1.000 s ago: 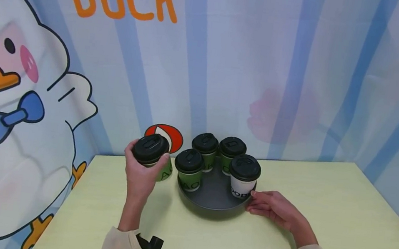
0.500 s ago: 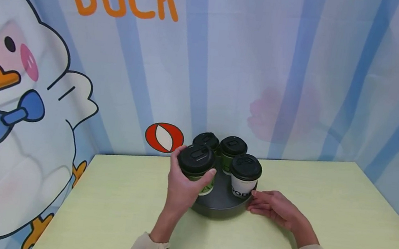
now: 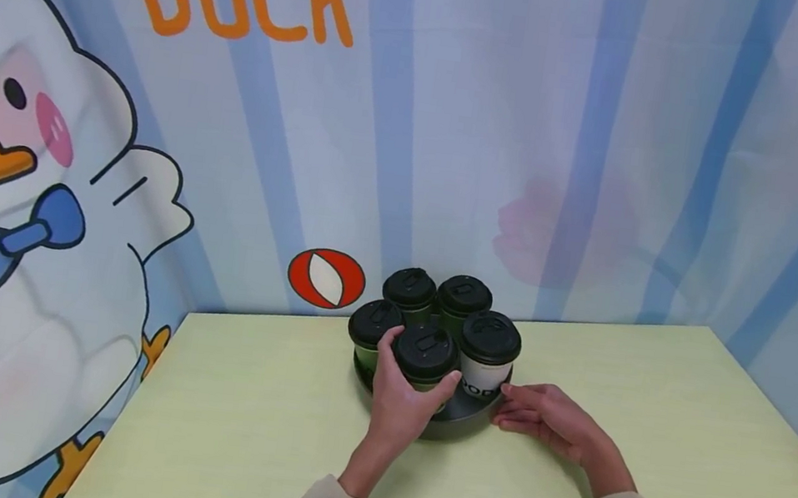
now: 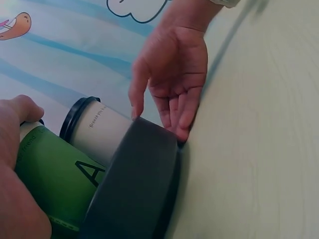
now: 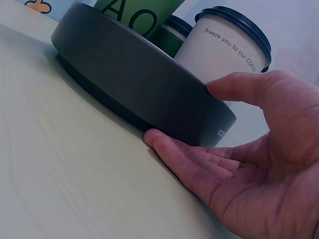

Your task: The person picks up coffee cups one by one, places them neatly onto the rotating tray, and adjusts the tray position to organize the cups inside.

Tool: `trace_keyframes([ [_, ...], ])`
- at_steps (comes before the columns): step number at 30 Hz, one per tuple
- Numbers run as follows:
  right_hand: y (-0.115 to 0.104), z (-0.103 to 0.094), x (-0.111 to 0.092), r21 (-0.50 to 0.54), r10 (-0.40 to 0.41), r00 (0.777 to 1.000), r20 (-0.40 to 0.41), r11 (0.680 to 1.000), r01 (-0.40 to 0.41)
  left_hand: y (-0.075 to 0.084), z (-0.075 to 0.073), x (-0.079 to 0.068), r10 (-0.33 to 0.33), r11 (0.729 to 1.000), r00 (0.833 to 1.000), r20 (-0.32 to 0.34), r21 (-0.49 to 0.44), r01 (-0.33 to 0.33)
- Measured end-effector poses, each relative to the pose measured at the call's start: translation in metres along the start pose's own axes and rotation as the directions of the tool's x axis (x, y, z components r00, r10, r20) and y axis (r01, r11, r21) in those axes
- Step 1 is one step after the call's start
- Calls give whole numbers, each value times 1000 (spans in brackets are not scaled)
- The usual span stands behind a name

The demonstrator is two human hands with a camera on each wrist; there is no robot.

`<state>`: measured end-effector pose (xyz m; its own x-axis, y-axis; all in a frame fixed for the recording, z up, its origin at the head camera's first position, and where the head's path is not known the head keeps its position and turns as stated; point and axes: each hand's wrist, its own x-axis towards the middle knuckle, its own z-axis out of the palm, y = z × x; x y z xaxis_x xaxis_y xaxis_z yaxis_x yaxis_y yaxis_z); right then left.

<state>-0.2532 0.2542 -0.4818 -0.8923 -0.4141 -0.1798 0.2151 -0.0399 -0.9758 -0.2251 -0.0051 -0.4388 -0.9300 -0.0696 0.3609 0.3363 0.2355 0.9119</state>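
Note:
My left hand (image 3: 399, 405) grips a green paper coffee cup (image 4: 55, 169) with a black lid (image 3: 426, 350), thumb on one side and fingers on the other. That cup is at the front of a dark grey round tray (image 5: 134, 79), inside its rim. My right hand (image 3: 551, 416) holds the tray's right edge, thumb at the rim and fingers low by its base. A white coffee cup (image 3: 484, 374) stands on the tray close to the right thumb. Green cups with black lids stand at the left (image 3: 374, 323) and back of the tray, partly hidden.
The tray stands on a pale yellow table (image 3: 257, 407). Behind it hangs a light blue striped curtain (image 3: 461, 123) with duck drawings and orange lettering. The table's back edge runs just behind the cups.
My left hand has carried the green cup from left of the tray rightward, past the left cup, to the tray's front. The right hand has stayed at the tray's edge.

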Motion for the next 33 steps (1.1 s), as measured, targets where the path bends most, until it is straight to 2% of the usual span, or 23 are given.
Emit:
trace_keyframes([
  [17,0,4,3,-7,7,1000,-8,1000,-7,-11,6,-4,-15,999,1000,-22,51,16],
  [25,-1,4,4,7,14,1000,-14,1000,-14,-18,7,-3,21,997,999,-34,70,-19],
  [33,0,5,6,8,15,1000,-14,1000,-14,-20,5,-3,31,996,999,-28,86,-28],
])
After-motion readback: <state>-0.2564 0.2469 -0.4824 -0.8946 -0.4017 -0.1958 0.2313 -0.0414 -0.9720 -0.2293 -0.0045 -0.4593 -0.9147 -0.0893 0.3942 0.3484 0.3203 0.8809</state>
